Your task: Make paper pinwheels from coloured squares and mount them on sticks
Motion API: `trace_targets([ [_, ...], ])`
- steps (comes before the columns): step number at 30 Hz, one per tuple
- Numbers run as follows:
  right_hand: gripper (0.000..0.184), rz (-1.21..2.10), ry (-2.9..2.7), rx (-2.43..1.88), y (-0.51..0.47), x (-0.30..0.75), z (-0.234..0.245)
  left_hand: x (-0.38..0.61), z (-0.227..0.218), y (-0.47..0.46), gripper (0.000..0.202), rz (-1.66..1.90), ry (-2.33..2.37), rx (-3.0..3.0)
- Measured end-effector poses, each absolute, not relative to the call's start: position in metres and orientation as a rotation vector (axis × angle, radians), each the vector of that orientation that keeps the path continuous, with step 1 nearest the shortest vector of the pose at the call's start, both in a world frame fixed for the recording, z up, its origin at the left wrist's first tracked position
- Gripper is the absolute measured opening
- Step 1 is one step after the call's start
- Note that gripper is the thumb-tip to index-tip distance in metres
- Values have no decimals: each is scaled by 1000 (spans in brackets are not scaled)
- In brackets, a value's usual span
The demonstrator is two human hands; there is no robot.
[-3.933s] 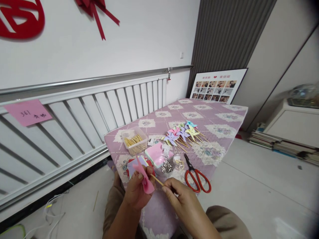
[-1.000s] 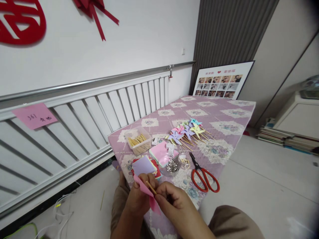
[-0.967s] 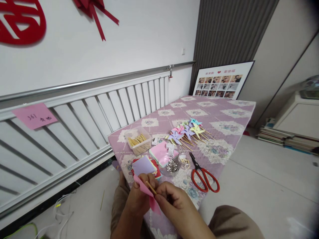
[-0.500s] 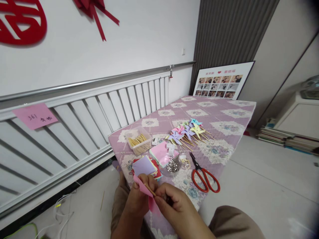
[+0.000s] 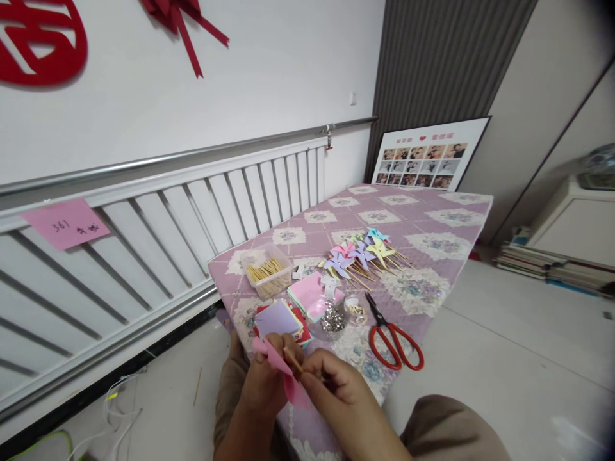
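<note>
My left hand (image 5: 262, 384) is closed around a folded pink paper pinwheel (image 5: 283, 374) held just above the near edge of the purple quilted table (image 5: 432, 218). My right hand (image 5: 331, 387) pinches a thin wooden stick (image 5: 292, 360) whose tip pokes through the pinwheel's middle. Both hands press together in front of my knees. Beyond them lie a stack of coloured paper squares (image 5: 281, 320) and a pile of silver pins (image 5: 332, 320).
Red-handled scissors (image 5: 394, 342) lie right of the pins. A clear box of sticks (image 5: 266, 272) stands at the table's left side, several finished pinwheels (image 5: 358, 256) at its middle. A white radiator (image 5: 168, 218) runs along the left wall; a photo board (image 5: 427, 157) leans behind.
Since the earliest frame my right hand has closed in on the left, and the stick now sits much deeper in the pinwheel. Over the last second the hands barely move.
</note>
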State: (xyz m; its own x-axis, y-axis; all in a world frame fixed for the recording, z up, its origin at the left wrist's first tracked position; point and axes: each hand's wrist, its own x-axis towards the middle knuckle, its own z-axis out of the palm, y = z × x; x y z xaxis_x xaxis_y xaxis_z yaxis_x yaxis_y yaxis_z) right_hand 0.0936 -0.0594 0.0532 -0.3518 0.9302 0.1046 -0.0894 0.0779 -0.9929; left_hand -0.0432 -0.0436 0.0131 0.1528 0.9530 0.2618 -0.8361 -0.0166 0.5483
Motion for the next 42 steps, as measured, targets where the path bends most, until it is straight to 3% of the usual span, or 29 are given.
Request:
trace_targets([
  [7, 32, 1558, -630, -754, -38, 104, 40, -49, 7, -43, 23, 1408, 123, 589],
  [15, 31, 1416, -343, -673, -23, 120, 33, -49, 5, -45, 21, 1407, 104, 437],
  [30, 23, 1319, -437, -697, -26, 118, 33, -24, 9, -55, 27, 1328, 206, 413],
  [37, 13, 1116, -762, -751, -39, 114, 33, -31, 20, -51, 20, 1519, 288, 342],
  [42, 15, 1074, -930, -844, -43, 111, 30, -42, 16, -46, 13, 1594, 320, 336],
])
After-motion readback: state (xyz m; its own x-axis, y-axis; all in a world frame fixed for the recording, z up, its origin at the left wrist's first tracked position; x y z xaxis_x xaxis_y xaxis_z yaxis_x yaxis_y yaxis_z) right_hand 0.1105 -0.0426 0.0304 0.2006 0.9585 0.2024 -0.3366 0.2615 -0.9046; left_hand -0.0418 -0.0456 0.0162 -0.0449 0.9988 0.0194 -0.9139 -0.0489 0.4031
